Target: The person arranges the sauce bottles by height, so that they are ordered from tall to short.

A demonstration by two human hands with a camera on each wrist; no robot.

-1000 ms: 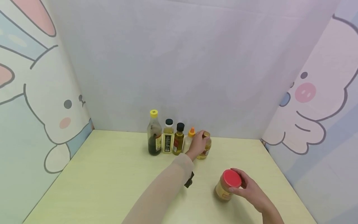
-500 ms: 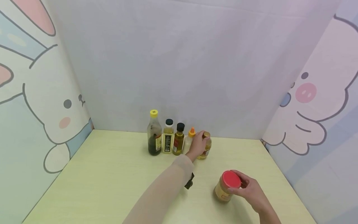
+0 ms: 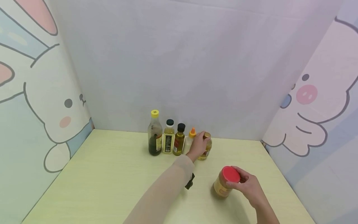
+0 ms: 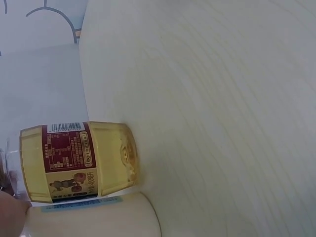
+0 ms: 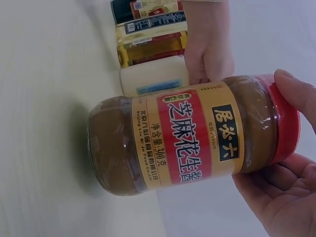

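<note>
My left hand (image 3: pixel 198 145) reaches to the back of the table and grips the gold-capped cooking oil bottle (image 3: pixel 206 151) near its neck. In the left wrist view this yellow oil bottle (image 4: pixel 74 163) lies alongside a white bottle (image 4: pixel 98 217), with a bit of the hand at the lower left corner. A white squeeze bottle (image 3: pixel 188 144) with an orange nozzle is partly hidden behind that hand. At front right my right hand (image 3: pixel 250 188) holds a jar of sesame peanut butter (image 5: pixel 182 136) by its red lid (image 3: pixel 231 174), thumb and fingers on opposite sides. The jar's base is close over the tabletop.
Left of the squeeze bottle stand a dark-capped olive-coloured oil bottle (image 3: pixel 178 143), a clear oil bottle (image 3: pixel 168 141) and a yellow-capped bottle of dark sauce (image 3: pixel 155 138), all in a row. A pale curtain (image 3: pixel 173 68) rises behind the table (image 3: pixel 112 174); cartoon panels flank both sides.
My right hand and the peanut butter jar have shifted slightly toward the back of the table and left. My left hand has stayed at the oil bottle.
</note>
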